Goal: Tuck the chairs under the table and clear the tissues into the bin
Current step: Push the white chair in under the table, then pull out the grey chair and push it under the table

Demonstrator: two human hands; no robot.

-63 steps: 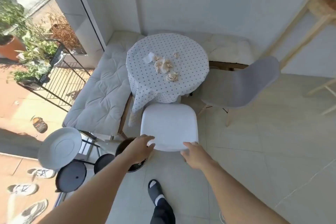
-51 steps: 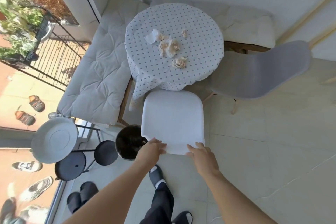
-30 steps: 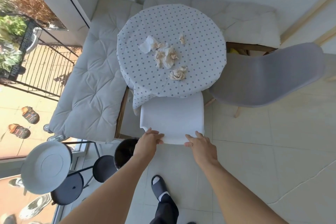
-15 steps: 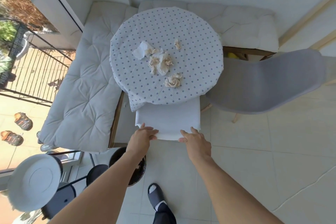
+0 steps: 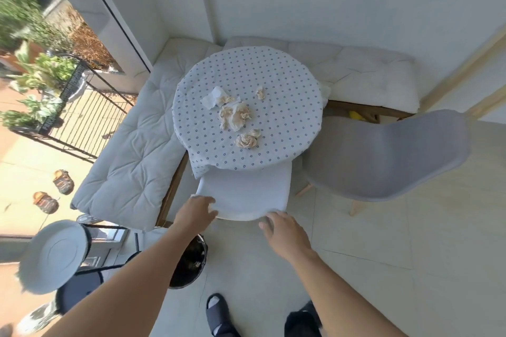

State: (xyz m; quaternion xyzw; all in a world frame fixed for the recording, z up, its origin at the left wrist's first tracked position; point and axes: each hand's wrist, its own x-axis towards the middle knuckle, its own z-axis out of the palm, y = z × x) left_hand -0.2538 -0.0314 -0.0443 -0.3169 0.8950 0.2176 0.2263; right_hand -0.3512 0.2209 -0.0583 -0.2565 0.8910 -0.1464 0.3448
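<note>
A white chair (image 5: 243, 194) stands at the near side of the round table with the dotted cloth (image 5: 287, 123), its front part under the cloth. My left hand (image 5: 195, 212) curls over the chair's near edge. My right hand (image 5: 284, 232) hovers just off that edge with fingers spread and holds nothing. Several crumpled tissues (image 5: 235, 115) lie on the table top, one of them (image 5: 247, 141) nearer me. A grey chair (image 5: 383, 156) stands out from the table on the right. The black bin (image 5: 191, 265) sits on the floor under my left forearm, partly hidden.
Cushioned benches (image 5: 131, 150) run along the left and back of the table. A round white tray table (image 5: 52, 254) and a dark stool (image 5: 79, 290) stand at lower left. Wooden posts (image 5: 465, 63) rise at the right. My slippered feet (image 5: 219, 314) are on tile floor.
The white chair slid forward under the table edge. My right hand has come off its back and opened; my left hand stays on the edge. The view tilted up.
</note>
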